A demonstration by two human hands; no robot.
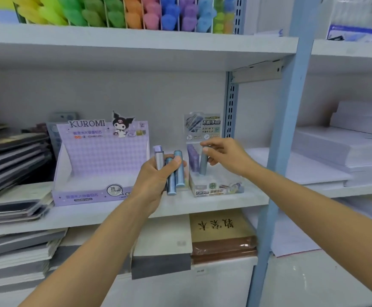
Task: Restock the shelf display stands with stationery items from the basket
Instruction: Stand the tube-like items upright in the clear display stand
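My left hand (pixel 156 173) grips three pencil-lead tubes in front of the middle shelf: a white one with a lilac cap (pixel 159 157) and two blue ones (pixel 175 173). My right hand (pixel 223 152) pinches a grey-blue tube (pixel 203 163) by its top, upright over the small clear display stand (pixel 216 189). Several purple tubes (pixel 192 158) stand at the back of that stand. To the left sits the purple Kuromi display stand (pixel 100 165), with no tubes visible inside. The basket is out of view.
Stacks of notebooks (pixel 12 165) fill the shelf's left end. A blue upright post (pixel 280 138) borders the bay on the right, with white paper reams (pixel 346 151) beyond. Coloured highlighters (pixel 123 12) line the upper shelf. Notebook piles (pixel 222 238) lie on the shelf below.
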